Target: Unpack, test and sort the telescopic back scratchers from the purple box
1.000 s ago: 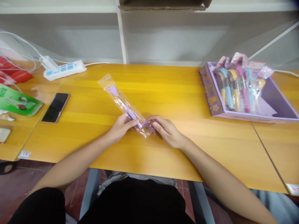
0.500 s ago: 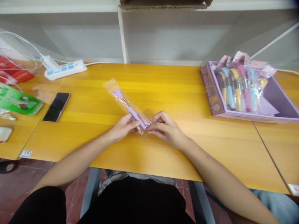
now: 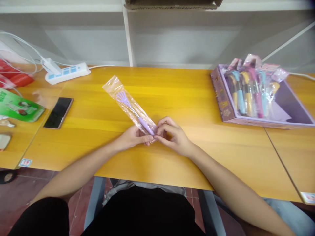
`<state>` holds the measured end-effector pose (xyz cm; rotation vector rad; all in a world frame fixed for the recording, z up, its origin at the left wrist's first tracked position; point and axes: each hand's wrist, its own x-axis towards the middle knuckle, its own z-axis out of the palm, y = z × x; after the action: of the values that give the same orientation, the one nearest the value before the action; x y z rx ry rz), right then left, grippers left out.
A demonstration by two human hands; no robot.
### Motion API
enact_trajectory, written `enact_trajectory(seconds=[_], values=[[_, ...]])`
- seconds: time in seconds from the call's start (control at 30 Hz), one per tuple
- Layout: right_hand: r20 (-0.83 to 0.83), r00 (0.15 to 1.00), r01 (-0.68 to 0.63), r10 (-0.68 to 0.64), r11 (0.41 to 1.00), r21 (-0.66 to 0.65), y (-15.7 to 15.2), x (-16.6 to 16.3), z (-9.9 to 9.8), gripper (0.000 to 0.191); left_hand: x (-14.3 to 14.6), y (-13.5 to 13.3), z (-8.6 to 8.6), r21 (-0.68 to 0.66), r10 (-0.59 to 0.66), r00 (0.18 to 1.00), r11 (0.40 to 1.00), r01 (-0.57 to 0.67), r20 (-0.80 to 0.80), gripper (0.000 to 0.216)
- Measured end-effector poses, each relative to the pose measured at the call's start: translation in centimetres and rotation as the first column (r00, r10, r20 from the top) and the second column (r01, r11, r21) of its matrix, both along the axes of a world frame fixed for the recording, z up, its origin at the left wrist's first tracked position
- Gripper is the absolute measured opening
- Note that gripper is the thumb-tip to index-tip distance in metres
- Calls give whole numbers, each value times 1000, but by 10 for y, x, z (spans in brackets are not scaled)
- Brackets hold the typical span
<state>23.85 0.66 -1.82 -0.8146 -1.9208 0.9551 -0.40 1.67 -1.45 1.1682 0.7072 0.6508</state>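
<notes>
A long clear plastic sleeve [image 3: 123, 96] lies slanted on the yellow wooden table [image 3: 187, 105], with a purple hand-shaped back scratcher [image 3: 133, 109] inside it. My left hand [image 3: 131, 137] pinches the sleeve's near end around the purple handle. My right hand [image 3: 173, 134] pinches the same end from the right, its fingertips touching the left hand's. The claw end points away to the upper left.
A purple display box [image 3: 227, 105] holding several bagged coloured scratchers stands at the right. A black phone [image 3: 58, 112], a white power strip [image 3: 67, 72] with cables and green and red packets [image 3: 17, 108] lie at the left. White shelving [image 3: 128, 36] rises behind.
Both hands have drawn closer together on the sleeve's near end. The sleeve's far end has shifted slightly up and left since half a second ago.
</notes>
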Motion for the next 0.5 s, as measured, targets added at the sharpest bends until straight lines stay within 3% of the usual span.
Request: enact_trajectory(seconds=[0.07, 0.17, 0.27, 0.5], values=[[2, 1000, -25, 25, 1000, -15, 0, -1, -2, 18, 0, -1, -4, 8, 0, 1000, 1000, 0, -26, 42], [-39, 999, -39, 34, 987, -158, -3, -2, -5, 21, -1, -2, -7, 12, -12, 998, 1000, 13, -66, 38], [-124, 992, -55, 17, 949, -310, -4, -4, -8, 31, -2, -1, -5, 28, -29, 996, 999, 32, -89, 34], [-232, 973, -132, 11, 847, -515, 2, -3, -6, 39, -1, 0, -2, 67, -42, 997, 997, 47, -70, 33]])
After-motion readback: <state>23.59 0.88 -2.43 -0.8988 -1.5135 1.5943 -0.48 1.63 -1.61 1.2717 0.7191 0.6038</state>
